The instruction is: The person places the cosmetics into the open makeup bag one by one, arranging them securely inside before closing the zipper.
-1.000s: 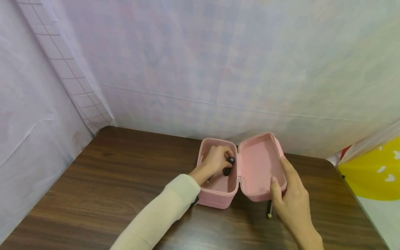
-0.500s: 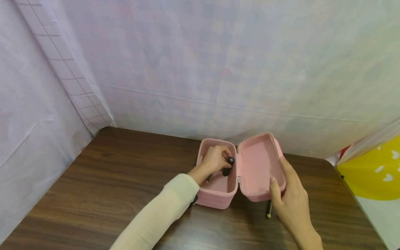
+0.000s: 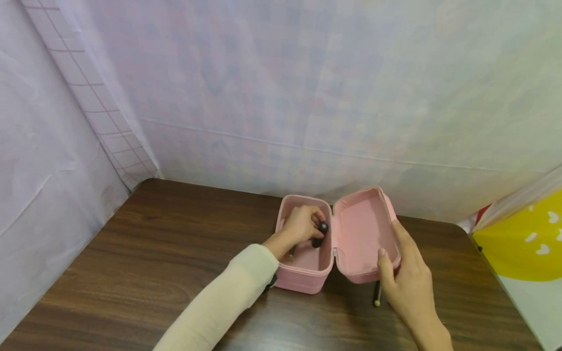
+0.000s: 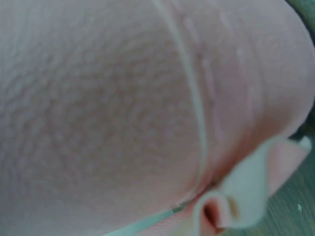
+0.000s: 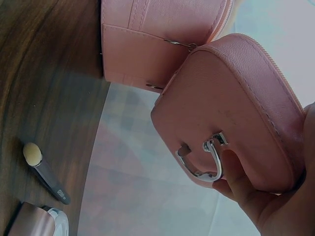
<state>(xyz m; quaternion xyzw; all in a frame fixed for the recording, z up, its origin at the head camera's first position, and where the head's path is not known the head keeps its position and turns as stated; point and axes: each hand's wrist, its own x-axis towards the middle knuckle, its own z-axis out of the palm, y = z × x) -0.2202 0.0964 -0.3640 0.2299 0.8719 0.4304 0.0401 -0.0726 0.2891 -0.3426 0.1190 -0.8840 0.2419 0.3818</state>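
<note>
A pink zip-up makeup case [image 3: 303, 280] stands open on the table, its lid [image 3: 362, 234] hinged out to the right. My left hand [image 3: 303, 224] reaches inside, fingers curled at a small black object [image 3: 317, 242] with a rounded end, partly hidden by them. Another dark slim item [image 3: 291, 251] lies in the case below the wrist. The left wrist view is filled by the case's pink outer wall [image 4: 108, 113]. My right hand [image 3: 410, 273] grips the lid's outer edge, thumb on the inside; its fingers are beside the metal handle [image 5: 214, 162] in the right wrist view.
A makeup brush [image 5: 49, 179] with a pale tip lies on the wooden table [image 3: 175, 253] by the lid. Beside it is a brownish item with a clear end [image 5: 37, 221], cut off by the frame. A pale curtain [image 3: 281, 97] hangs behind the table.
My left hand and the black object have shifted very slightly within the case. The right hand keeps its hold on the lid.
</note>
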